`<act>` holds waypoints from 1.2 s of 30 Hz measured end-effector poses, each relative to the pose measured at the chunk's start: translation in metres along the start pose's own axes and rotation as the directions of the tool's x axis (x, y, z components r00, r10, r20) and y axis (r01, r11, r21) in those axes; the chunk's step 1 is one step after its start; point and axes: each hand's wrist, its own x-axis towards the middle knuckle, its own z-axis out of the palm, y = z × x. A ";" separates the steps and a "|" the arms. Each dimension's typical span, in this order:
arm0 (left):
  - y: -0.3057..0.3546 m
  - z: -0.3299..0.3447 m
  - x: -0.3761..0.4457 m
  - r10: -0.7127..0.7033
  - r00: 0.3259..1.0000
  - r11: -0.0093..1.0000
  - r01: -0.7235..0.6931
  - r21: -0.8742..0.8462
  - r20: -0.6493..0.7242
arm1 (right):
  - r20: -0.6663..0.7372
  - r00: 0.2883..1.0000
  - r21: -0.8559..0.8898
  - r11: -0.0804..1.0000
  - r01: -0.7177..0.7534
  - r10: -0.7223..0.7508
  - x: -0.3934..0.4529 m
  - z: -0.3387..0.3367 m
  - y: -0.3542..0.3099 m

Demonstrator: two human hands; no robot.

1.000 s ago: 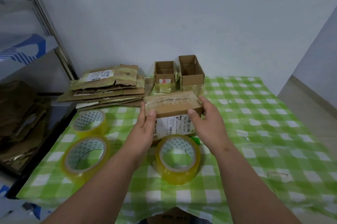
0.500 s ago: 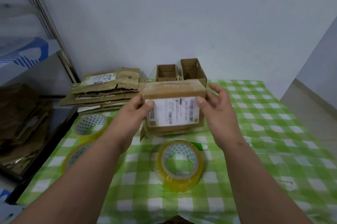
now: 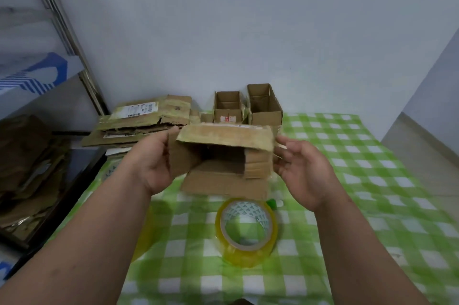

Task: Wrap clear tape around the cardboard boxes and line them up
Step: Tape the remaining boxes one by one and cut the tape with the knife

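I hold a cardboard box (image 3: 223,153) above the green checked table (image 3: 347,180), its open end turned toward me with the flaps spread. My left hand (image 3: 154,158) grips the box's left side, thumb on the left flap. My right hand (image 3: 300,170) is at the box's right side, palm open and fingers at the edge; the frame is blurred there. A roll of clear yellowish tape (image 3: 246,230) lies flat on the table just below the box. Two small open-topped cardboard boxes (image 3: 248,108) stand side by side at the table's back, by the wall.
Flattened cardboard (image 3: 144,118) is stacked at the back left. Two more tape rolls (image 3: 144,232) lie on the left, mostly hidden by my left arm. A small green object (image 3: 274,203) lies beside the middle roll. Left of the table, a shelf holds more cardboard (image 3: 24,168).
The box rose off the table and turned in my hands: the labelled face that looked at me has rotated away, and its open end now faces me. My right hand's hold has loosened.
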 end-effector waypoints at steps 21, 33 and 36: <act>-0.029 0.001 0.022 0.211 0.977 0.917 -0.210 0.338 0.036 | -0.092 0.990 -0.480 0.866 -0.142 0.111 0.018 0.001 0.019; -0.027 -0.002 0.029 0.457 0.886 0.488 -0.323 0.811 0.078 | -0.008 0.999 -0.690 0.723 0.030 -0.049 0.015 0.014 0.026; -0.028 0.002 0.029 0.460 0.880 0.443 -0.345 0.828 0.121 | -0.027 0.993 -0.699 0.712 0.066 -0.119 0.011 0.017 0.029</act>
